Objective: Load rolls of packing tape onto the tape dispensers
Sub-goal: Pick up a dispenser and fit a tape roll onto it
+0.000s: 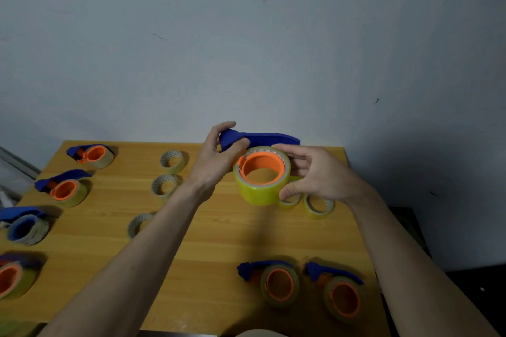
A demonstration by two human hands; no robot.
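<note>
I hold a blue tape dispenser (262, 139) with an orange hub (261, 168) above the middle of the wooden table (219, 235). A yellowish roll of packing tape (260, 193) sits around the orange hub. My left hand (219, 156) grips the dispenser's blue front end. My right hand (315, 175) clasps the roll from the right, thumb on its outer face. Loose tape rolls lie on the table: three at centre left (172, 161) (164, 185) (138, 224) and two partly hidden under my right hand (319, 206).
Loaded dispensers stand along the left edge (91, 155) (64, 189) (24, 224) (13, 278) and at the front right (276, 280) (341, 293). A plain wall rises behind the table. The table's right edge drops to a dark floor.
</note>
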